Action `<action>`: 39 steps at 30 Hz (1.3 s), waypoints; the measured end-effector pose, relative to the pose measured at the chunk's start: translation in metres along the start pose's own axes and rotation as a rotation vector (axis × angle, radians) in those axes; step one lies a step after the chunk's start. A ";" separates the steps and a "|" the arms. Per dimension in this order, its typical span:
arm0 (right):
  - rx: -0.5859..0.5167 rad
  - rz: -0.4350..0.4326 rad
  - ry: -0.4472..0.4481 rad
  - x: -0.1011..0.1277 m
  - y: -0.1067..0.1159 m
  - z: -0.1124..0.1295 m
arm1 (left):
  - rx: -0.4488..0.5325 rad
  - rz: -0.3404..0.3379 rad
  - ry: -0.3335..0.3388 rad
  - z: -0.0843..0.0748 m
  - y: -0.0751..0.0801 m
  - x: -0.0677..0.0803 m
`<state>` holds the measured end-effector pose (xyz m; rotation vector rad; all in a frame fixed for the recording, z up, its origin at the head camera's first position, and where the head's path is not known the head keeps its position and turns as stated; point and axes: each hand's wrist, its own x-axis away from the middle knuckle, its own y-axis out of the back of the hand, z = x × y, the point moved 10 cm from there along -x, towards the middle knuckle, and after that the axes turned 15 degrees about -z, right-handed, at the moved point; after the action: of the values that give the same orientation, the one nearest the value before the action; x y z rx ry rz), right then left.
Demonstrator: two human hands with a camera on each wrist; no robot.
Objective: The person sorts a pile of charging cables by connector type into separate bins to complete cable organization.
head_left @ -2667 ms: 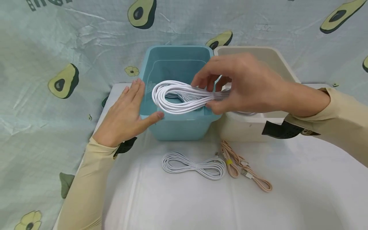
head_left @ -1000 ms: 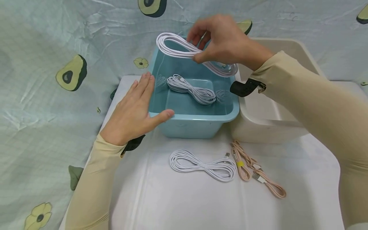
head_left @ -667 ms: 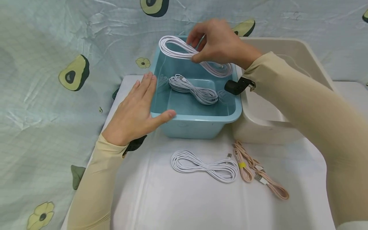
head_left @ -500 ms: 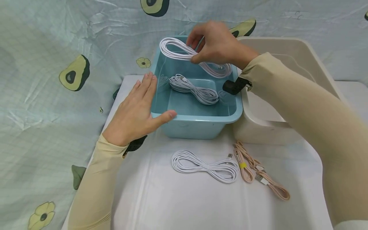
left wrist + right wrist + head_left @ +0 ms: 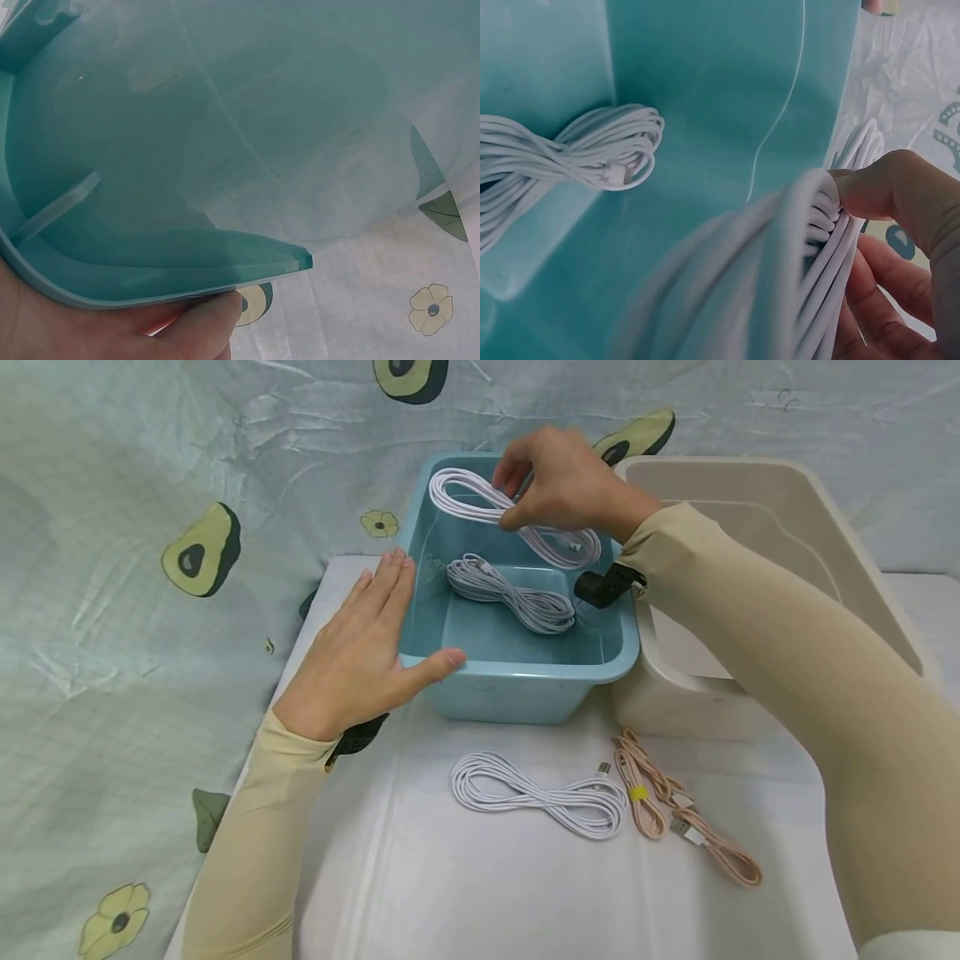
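Note:
In the head view my right hand (image 5: 562,481) pinches a coiled white charging cable (image 5: 468,497) over the back part of the blue bin (image 5: 517,672). The right wrist view shows the held cable's loops close up, with thumb and fingers (image 5: 889,191) around its middle. Below it, a second coiled white cable (image 5: 513,593) lies on the bin floor, its USB plug visible. My left hand (image 5: 356,647) rests along the bin's left front corner, fingers straight and thumb over the front rim. From the left wrist view, that hand (image 5: 180,330) touches the rim from outside.
A beige bin (image 5: 757,485) stands against the blue one on the right, partly hidden by my right sleeve. On the white table (image 5: 480,893) in front lie another coiled white cable (image 5: 536,795) and two peach cables (image 5: 720,847), one with a yellow tie. A patterned sheet hangs behind.
My right hand has carried the white cable from the blue bin's front to its back, revealing the cable on the floor, then lowered it slightly. The left hand keeps its place at the rim.

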<state>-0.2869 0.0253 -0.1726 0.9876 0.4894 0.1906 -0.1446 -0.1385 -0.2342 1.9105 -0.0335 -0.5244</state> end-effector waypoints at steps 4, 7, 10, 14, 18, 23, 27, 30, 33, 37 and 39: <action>0.008 0.003 -0.013 -0.001 0.001 -0.003 | -0.002 -0.001 -0.003 -0.001 0.000 -0.001; 0.012 -0.002 -0.025 -0.002 0.002 -0.006 | -0.002 0.002 0.000 -0.002 -0.001 -0.002; 0.008 -0.011 -0.041 -0.003 0.003 -0.008 | 0.002 0.005 0.006 -0.002 -0.002 -0.002; 0.003 -0.017 -0.047 -0.002 0.003 -0.009 | 0.007 0.006 0.012 -0.001 -0.003 -0.003; 0.006 -0.017 -0.033 -0.002 0.005 -0.006 | 0.008 -0.001 0.006 -0.001 -0.004 -0.005; 0.009 -0.014 -0.022 0.000 0.006 -0.003 | 0.011 -0.006 -0.003 -0.001 -0.006 -0.007; 0.006 -0.009 -0.008 0.003 0.007 -0.001 | 0.014 -0.004 -0.008 0.000 -0.008 -0.009; -0.011 -0.012 0.008 0.006 0.009 0.002 | 0.016 -0.004 -0.008 0.002 -0.009 -0.010; -0.036 -0.024 0.030 0.010 0.012 0.006 | 0.016 -0.003 -0.012 0.003 -0.011 -0.011; -0.078 -0.043 0.059 0.016 0.015 0.012 | 0.013 -0.004 -0.017 0.005 -0.012 -0.012; -0.101 -0.051 0.071 0.019 0.016 0.015 | 0.012 -0.004 -0.016 0.007 -0.012 -0.013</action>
<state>-0.2615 0.0300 -0.1579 0.8715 0.5636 0.2031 -0.1615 -0.1366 -0.2426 1.9180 -0.0434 -0.5438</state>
